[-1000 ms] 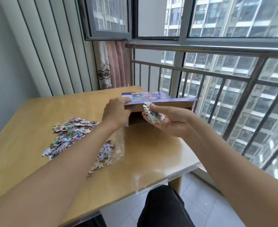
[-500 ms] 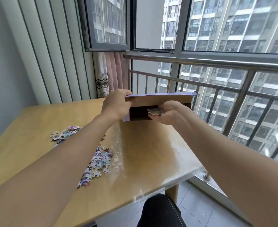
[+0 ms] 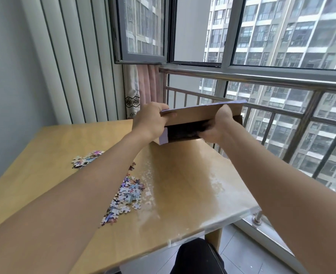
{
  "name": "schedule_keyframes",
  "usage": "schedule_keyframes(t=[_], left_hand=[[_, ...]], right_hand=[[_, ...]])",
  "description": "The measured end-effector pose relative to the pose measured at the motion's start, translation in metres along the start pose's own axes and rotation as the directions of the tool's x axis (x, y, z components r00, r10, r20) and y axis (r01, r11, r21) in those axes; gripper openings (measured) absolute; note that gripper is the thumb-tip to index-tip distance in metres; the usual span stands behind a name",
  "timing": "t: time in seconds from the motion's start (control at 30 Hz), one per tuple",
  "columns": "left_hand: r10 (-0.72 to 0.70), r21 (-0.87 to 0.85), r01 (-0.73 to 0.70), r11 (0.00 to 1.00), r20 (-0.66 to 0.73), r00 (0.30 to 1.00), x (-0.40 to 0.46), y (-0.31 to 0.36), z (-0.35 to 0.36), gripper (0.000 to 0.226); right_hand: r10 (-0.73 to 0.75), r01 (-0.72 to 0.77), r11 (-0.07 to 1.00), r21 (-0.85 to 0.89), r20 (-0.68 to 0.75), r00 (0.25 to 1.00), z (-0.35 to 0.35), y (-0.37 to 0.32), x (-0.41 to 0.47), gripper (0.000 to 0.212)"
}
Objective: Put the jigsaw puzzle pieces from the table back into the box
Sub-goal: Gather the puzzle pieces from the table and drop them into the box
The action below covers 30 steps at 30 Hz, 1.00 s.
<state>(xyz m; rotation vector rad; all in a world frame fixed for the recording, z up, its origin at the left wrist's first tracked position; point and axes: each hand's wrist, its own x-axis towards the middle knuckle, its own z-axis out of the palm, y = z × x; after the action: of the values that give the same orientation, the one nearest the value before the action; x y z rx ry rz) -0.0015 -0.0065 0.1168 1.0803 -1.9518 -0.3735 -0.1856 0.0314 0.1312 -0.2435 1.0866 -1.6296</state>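
**Box held open at the far tabletop edge**

The box [image 3: 198,117] is held at the far edge of the tabletop [image 3: 183,184], its lid lifted and its dark opening turned toward the camera. The lid's left end is gripped by the left hand [image 3: 150,123], whose fingers [image 3: 163,107] are curled over the top edge. The right hand [image 3: 218,125] is placed at the box's right end, with its fingers reaching into the opening; whether anything is held by them cannot be told. Loose puzzle pieces [image 3: 125,196] lie on the tabletop well nearer the camera than both hands, below the left forearm, and a second pile [image 3: 86,160] is seen further left.
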Motion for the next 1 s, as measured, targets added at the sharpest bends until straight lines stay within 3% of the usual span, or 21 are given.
schedule_keyframes(t=[0.1,0.17,0.23,0.33,0.4,0.47,0.57,0.67,0.73,0.83,0.93,1.0], left_hand=[[0.016,0.027,-0.015,1.000,-0.008,1.000,-0.005,-0.006,0.004,0.018],[0.033,0.058,-0.034,0.998,0.018,0.999,-0.008,-0.011,0.010,0.020],[0.050,0.072,-0.057,0.996,0.096,0.994,-0.015,-0.015,0.018,0.028],[0.033,0.091,-0.052,0.994,0.200,0.979,-0.031,-0.026,0.032,0.033],[-0.005,0.092,-0.023,0.995,0.291,0.957,-0.042,-0.039,0.042,0.046],[-0.032,0.074,0.001,0.997,0.418,0.908,-0.053,-0.052,0.049,0.045],[-0.062,-0.047,0.104,0.993,0.545,0.836,-0.066,-0.060,0.046,0.010],[-0.033,-0.076,0.099,0.992,0.603,0.797,-0.071,-0.071,0.020,0.025],[-0.075,-0.024,0.104,0.994,0.533,0.843,-0.072,-0.089,-0.006,0.023],[-0.240,0.162,0.207,0.965,0.228,0.944,-0.084,-0.134,-0.046,0.015],[-0.402,0.328,0.415,0.849,-0.108,0.909,-0.109,-0.178,-0.076,0.029],[-0.519,0.405,0.533,0.743,-0.154,0.841,-0.130,-0.199,-0.082,0.051]], right_hand=[[-0.167,0.137,0.883,-0.448,-0.029,0.985,-0.012,0.002,-0.025,0.047],[-0.151,0.153,0.691,-0.707,0.066,0.986,-0.020,0.011,-0.044,0.040],[-0.079,0.174,0.491,-0.854,0.155,0.985,-0.022,0.020,-0.056,0.030],[-0.063,0.229,0.292,-0.929,0.220,0.973,-0.016,0.036,-0.058,0.022],[-0.053,0.257,0.216,-0.942,0.252,0.966,-0.011,0.046,-0.056,0.022],[-0.058,0.304,0.177,-0.936,0.298,0.953,-0.006,0.051,-0.052,0.023],[-0.067,0.397,0.154,-0.905,0.392,0.918,0.002,0.060,-0.043,0.020],[-0.039,0.516,0.125,-0.847,0.515,0.856,0.011,0.084,-0.035,0.015],[0.022,0.570,0.102,-0.815,0.575,0.818,0.019,0.107,-0.031,0.024],[0.176,0.533,-0.004,-0.846,0.524,0.833,0.034,0.144,-0.024,0.062],[0.360,0.418,-0.308,-0.855,0.301,0.883,0.043,0.171,-0.025,0.088],[0.393,0.390,-0.460,-0.797,0.211,0.895,0.046,0.183,-0.026,0.092]])
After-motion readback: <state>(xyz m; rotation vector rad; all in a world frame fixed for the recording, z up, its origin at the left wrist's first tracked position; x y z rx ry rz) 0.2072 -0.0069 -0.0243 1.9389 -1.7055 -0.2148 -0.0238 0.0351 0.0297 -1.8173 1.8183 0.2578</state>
